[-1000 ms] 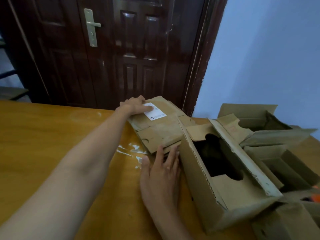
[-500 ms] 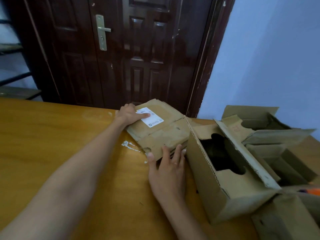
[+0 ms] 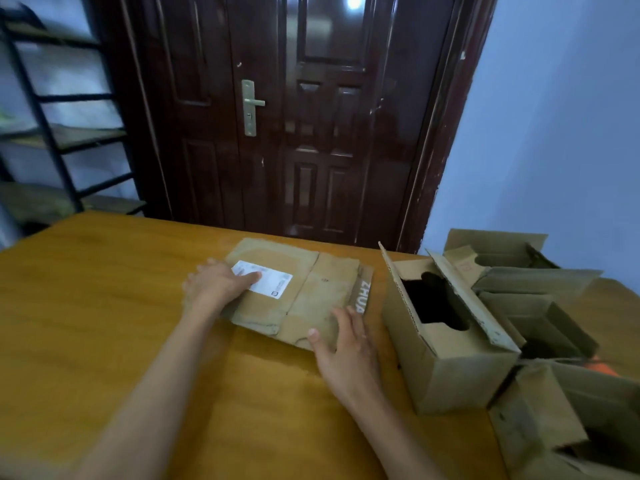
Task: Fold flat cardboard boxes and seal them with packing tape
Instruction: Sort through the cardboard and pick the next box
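a flat box (image 3: 294,292) is lying on the table (image 3: 104,306), in front of the door (image 3: 294,116). it is not yet opened into shape, and no tape is seen on it or anywhere in the picture.

the left hand (image 3: 216,287) is laid on the left end of the flat box, with the fingers loosely stretched and one fingertip resting on the white label (image 3: 266,279). nothing is gripped by it. the right hand (image 3: 343,344) is placed at the near right corner of the flat box, fingers nearly straight and a little spread, the thumb at the near edge. it is also pressing only, not holding.

some risks can be judged from here. the cardboard looks worn and creased, so a flap may be torn or bent at a wrong line if it is lifted too fast. the flat box may also be slid on the smooth table, because it is only pressed from above. to its right, an open box (image 3: 446,337) is standing near, and it could be knocked by the right hand when the flat box is raised.

about containers: the open box has a dark cut-out opening on top, and what is inside cannot be told. further right of it, more boxes (image 3: 536,289) are piled with flaps open; their insides are dark too. something orange (image 3: 604,368) is seen between them, but it is too hidden to be named.
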Demonstrator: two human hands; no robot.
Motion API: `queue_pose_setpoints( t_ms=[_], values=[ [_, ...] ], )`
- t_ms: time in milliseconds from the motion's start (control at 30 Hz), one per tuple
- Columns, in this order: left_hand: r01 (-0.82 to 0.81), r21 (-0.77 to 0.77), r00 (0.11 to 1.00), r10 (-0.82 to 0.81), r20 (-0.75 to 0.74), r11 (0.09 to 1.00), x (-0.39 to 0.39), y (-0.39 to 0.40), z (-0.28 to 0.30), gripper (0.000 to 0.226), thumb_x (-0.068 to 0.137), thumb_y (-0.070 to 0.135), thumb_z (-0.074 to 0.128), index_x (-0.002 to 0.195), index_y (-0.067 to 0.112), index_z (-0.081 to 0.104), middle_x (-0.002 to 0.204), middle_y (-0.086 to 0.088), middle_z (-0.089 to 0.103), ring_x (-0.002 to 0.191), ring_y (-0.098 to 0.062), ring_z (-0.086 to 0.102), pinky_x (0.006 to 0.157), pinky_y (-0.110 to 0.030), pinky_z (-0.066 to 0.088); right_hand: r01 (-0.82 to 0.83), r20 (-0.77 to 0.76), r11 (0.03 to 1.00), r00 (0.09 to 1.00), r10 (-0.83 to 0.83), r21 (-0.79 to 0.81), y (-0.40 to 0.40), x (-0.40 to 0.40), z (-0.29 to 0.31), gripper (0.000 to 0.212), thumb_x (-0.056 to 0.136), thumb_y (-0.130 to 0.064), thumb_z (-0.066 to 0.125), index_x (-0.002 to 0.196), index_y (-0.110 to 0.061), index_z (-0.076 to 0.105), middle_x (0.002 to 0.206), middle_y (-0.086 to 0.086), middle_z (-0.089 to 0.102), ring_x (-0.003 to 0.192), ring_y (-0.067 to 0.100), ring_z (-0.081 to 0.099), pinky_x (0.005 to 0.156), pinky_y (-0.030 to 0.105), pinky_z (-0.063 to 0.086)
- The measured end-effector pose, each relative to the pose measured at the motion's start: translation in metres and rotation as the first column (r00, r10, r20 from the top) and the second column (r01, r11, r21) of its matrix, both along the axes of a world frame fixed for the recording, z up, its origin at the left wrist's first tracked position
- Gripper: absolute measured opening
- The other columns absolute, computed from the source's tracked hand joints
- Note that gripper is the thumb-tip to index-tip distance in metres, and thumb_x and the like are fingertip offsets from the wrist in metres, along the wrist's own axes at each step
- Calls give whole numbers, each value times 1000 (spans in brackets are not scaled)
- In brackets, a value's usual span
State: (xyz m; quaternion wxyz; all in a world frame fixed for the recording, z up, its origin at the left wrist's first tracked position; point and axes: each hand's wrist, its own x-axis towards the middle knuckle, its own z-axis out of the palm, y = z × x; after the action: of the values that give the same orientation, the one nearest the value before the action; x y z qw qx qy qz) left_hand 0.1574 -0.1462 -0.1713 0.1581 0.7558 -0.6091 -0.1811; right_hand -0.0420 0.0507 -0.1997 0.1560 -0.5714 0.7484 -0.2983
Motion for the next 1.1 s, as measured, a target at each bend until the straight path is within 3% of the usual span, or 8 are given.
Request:
queue_pose_setpoints(
  t_ms=[233,367,500,667,867,1100],
  values=[
    [-192,-118,979,198,43,974,88,117,-13,94,93,77,49,144,-1,43,148,-25,50,137,-43,46,111,-51,34,-224,15,974,974,225,-19,55,43,0,53,99,-66,47,145,-44,36,167,-8,22,153,18,30,118,43,39],
    [-177,-204,981,190,46,963,106,151,-20,72,101,64,42,132,-1,52,133,-27,60,124,-46,55,102,-51,41,-281,-155,955,944,293,93,63,59,2,78,87,-81,49,149,-38,29,173,-4,7,155,21,26,112,45,45],
    [-68,-218,978,108,178,974,99,176,-29,78,99,73,33,151,16,43,138,-22,57,126,-42,54,103,-52,39,-295,-246,951,918,310,95,75,47,0,75,89,-75,55,148,-38,28,174,0,5,156,23,26,107,42,50],
    [23,-300,954,69,291,954,77,191,-43,73,99,70,30,150,19,45,134,-23,60,118,-41,58,96,-50,41,-296,-286,953,909,303,69,92,20,-5,72,94,-74,49,151,-38,25,175,-2,1,155,23,26,112,39,45],
    [58,-258,957,20,290,964,39,172,-41,72,100,65,33,152,17,44,135,-26,55,119,-43,56,100,-50,40,-257,-280,962,920,273,92,76,-11,-1,65,96,-69,52,147,-38,26,175,-3,2,157,24,22,110,43,46],
    [67,-258,958,10,287,964,-3,155,-44,75,95,66,31,145,14,52,119,-26,61,105,-42,59,89,-49,41,-221,-261,967,933,248,129,67,-45,0,71,97,-66,54,152,-38,19,174,-8,-8,156,21,24,114,40,42]
  ],
)
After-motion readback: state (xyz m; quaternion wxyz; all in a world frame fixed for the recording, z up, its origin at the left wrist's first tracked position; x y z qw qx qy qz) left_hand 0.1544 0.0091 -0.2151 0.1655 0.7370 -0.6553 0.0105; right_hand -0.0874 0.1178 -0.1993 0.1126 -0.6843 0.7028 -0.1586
